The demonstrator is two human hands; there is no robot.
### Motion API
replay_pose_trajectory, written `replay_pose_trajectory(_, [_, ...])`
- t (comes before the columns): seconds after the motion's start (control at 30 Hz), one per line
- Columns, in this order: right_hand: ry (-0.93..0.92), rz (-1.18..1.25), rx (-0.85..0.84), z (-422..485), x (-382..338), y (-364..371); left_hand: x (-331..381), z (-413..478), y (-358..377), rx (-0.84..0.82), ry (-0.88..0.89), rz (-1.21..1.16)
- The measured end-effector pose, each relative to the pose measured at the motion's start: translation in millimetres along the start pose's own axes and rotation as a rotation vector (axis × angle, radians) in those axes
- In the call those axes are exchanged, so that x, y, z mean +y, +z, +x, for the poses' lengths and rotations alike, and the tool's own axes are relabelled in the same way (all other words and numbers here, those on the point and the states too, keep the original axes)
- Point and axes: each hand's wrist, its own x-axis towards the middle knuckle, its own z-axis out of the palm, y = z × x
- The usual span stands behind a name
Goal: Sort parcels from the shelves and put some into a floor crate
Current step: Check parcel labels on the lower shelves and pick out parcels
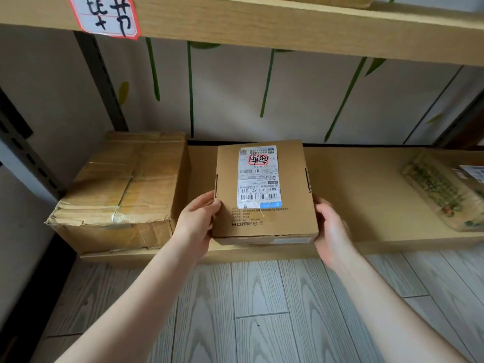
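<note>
Battered carton [117,189]: left end of low shelf [366,195]. Left hand [195,226] grips small labelled box [264,195] at left wall, thumb on top. Box mid-shelf, at front edge. Likely light, stiff, smooth card; hold opposite side walls. Right hand [332,231] at right wall, blurred, grip unclear. Green packet [440,195]: shelf right end.

Small box [264,221] was smooth, matt brown cardboard and bore a white paper label [258,176]. Large box [117,195] was creased, worn cardboard, its taped seams shiny and wrinkled. Packet [445,195] was wrapped in glossy clear plastic. Shelf board [366,184] was pale, matt wood; upright [102,82], dark metal; floor [262,297], grey, wood-grained planks.
</note>
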Motion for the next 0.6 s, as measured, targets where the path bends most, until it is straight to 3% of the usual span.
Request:
replay_pose_trajectory(0.2, [0.023, -0.041, 0.059, 13, 0, 1, 1, 12, 16, 0.029, 0.035, 0.029])
replay_pose_trajectory(0.33, [0.092, -0.017, 0.199, -5, -13, -29, 11, 1, 62, 0.007, -0.034, 0.148])
replay_pose_trajectory(0.6, [0.194, -0.046, 0.491, -120, -100, -132, 3, -111, 174, -0.139, -0.224, 0.363])
